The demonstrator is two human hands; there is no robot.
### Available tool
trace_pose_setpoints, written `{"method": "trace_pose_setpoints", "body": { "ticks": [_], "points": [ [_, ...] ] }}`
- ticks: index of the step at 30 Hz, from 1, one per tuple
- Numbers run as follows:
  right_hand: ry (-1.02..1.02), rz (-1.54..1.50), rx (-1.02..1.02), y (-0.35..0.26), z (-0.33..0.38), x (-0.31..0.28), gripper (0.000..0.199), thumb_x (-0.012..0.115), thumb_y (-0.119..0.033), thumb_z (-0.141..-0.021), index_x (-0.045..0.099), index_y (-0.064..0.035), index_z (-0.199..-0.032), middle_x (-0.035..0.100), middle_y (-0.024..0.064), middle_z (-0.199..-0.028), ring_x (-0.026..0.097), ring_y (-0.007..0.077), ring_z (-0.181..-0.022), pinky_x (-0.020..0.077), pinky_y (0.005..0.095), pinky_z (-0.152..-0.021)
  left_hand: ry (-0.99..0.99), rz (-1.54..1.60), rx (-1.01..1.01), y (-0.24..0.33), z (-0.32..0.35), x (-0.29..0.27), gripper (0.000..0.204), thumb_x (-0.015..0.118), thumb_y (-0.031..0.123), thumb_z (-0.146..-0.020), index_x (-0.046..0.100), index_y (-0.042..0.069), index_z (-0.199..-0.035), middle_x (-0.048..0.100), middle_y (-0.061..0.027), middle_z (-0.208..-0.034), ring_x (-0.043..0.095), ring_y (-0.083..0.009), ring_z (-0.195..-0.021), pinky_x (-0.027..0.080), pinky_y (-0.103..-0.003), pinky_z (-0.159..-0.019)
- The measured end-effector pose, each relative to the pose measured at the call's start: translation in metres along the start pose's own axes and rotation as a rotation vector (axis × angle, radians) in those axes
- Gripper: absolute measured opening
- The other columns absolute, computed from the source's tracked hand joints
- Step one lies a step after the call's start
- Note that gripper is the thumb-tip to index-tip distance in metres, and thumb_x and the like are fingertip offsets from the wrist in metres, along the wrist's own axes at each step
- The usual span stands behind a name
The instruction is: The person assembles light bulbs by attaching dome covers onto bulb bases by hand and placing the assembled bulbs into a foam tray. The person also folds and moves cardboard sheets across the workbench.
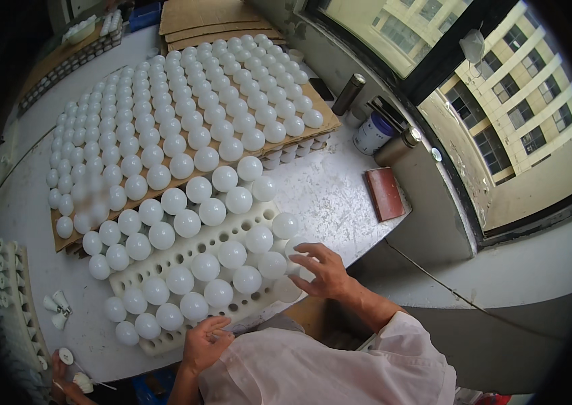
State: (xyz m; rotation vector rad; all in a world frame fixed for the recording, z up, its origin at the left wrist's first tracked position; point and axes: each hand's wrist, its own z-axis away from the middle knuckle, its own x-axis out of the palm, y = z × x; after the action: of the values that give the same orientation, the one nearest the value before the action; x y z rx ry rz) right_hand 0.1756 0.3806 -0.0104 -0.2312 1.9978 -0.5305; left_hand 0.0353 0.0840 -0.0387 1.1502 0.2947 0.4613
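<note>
My right hand (326, 271) is at the right end of a pale rack, its thumb and fingers curved around a white round light bulb (307, 271); the fingers partly hide it. Beside it sits another white bulb (286, 290). My left hand (206, 345) rests by the rack's front edge, fingers loosely apart with nothing in them. The rack (249, 307) has rows of round holes, and white bulbs (218, 293) stand on it in rows. Behind it is a second holed rack (184, 248) with more bulbs (161, 235) along it.
A brown cardboard sheet (332, 121) bears many bulbs. To the right are metal flasks (397, 147), a blue-and-white tub (372, 133) and a red-brown box (384, 194) near the table edge. White cone-shaped parts (58, 307) lie left; another person's hand (61, 378) holds a white part.
</note>
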Motion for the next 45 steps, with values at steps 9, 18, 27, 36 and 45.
{"method": "trace_pose_setpoints", "body": {
  "ticks": [9, 18, 27, 36, 45],
  "points": [
    [0.381, 0.282, 0.588, 0.292, -0.195, -0.007, 0.058, 0.069, -0.022, -0.069, 0.05, -0.007, -0.122, 0.052, 0.0216, -0.118, 0.049, 0.035, -0.111, 0.0399, 0.0406, -0.095, 0.444, 0.063, -0.047, -0.025, 0.035, -0.012, 0.032, 0.06, -0.001, -0.079, 0.052, -0.007, -0.109, 0.064, -0.0197, -0.102, 0.066, -0.018, -0.079, 0.05, -0.023, -0.055],
    [0.025, 0.499, 0.619, 0.361, -0.27, 0.002, 0.078, 0.066, -0.048, -0.072, 0.041, -0.0087, -0.134, 0.051, 0.0286, -0.121, 0.052, 0.0407, -0.111, 0.0421, 0.0445, -0.093, 0.866, 0.173, -0.27, -0.014, 0.063, -0.02, 0.024, 0.062, 0.01, -0.084, 0.06, -0.002, -0.104, 0.068, -0.0078, -0.094, 0.062, -0.0097, -0.074, 0.048, -0.022, -0.056],
    [0.065, 0.442, 0.552, 0.372, -0.253, 0.003, 0.069, 0.061, -0.044, -0.081, 0.036, -0.0087, -0.135, 0.048, 0.0226, -0.128, 0.048, 0.0398, -0.115, 0.0401, 0.0447, -0.094, 1.155, 0.177, -0.254, -0.043, 0.103, -0.09, 0.023, 0.059, 0.008, -0.086, 0.058, -0.003, -0.106, 0.068, -0.0102, -0.094, 0.066, -0.014, -0.08, 0.048, -0.022, -0.053],
    [0.08, -0.027, 0.623, 0.331, 0.0, 0.063, 0.062, 0.066, -0.027, -0.082, 0.037, 0.0017, -0.129, 0.048, 0.0244, -0.122, 0.051, 0.0349, -0.108, 0.041, 0.0404, -0.091, 1.403, 0.229, -0.215, -0.115, 0.129, -0.193, 0.027, 0.061, 0.011, -0.083, 0.057, -0.005, -0.105, 0.067, -0.0125, -0.094, 0.067, -0.0187, -0.079, 0.047, -0.024, -0.052],
    [-0.054, 0.261, 0.482, 0.225, 0.029, 0.101, 0.071, 0.07, -0.019, -0.072, 0.037, -0.0031, -0.133, 0.049, 0.028, -0.118, 0.049, 0.0429, -0.108, 0.0417, 0.0442, -0.092, 1.389, -0.209, -0.46, -0.183, 0.13, -0.299, 0.041, 0.066, 0.015, -0.076, 0.056, 0.001, -0.113, 0.063, -0.0173, -0.106, 0.064, -0.0273, -0.092, 0.051, -0.033, -0.078]
  ]
}}
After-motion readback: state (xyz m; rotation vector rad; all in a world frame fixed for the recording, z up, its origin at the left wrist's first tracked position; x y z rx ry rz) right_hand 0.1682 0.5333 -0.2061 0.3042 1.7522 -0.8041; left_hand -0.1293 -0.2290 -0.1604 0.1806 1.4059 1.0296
